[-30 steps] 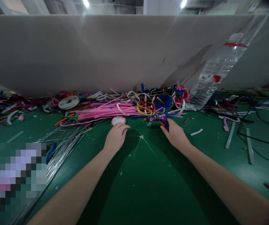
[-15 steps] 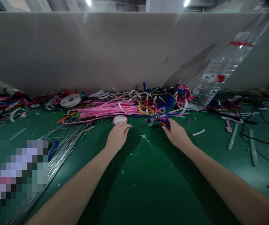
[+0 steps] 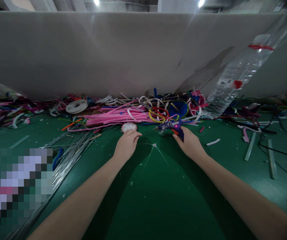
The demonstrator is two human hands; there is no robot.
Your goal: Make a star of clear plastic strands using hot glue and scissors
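My right hand (image 3: 190, 142) is wrapped round the handle of a dark blue hot glue gun (image 3: 176, 126) with a small red light on its side. Its nozzle points left, toward my other hand. My left hand (image 3: 126, 145) is closed in a pinch on a thin strand (image 3: 147, 132), which runs from the fingertips toward the nozzle. Just behind those fingers lies a round white disc (image 3: 129, 127) with a reddish rim. A small white blob (image 3: 154, 145) with fine threads spreading from it sits on the green table between my hands.
Pink fuzzy stems (image 3: 116, 117) are heaped along the grey partition (image 3: 123, 56), beside a white spool (image 3: 77, 106). A plastic bottle (image 3: 238, 78) leans at the right. Clear glue sticks (image 3: 250, 146) and a black cable (image 3: 278, 151) lie there too. Long clear strands (image 3: 70, 163) stretch across the left.
The view has shifted very slightly. Both hands, the glue gun and the strand keep the same positions relative to one another.
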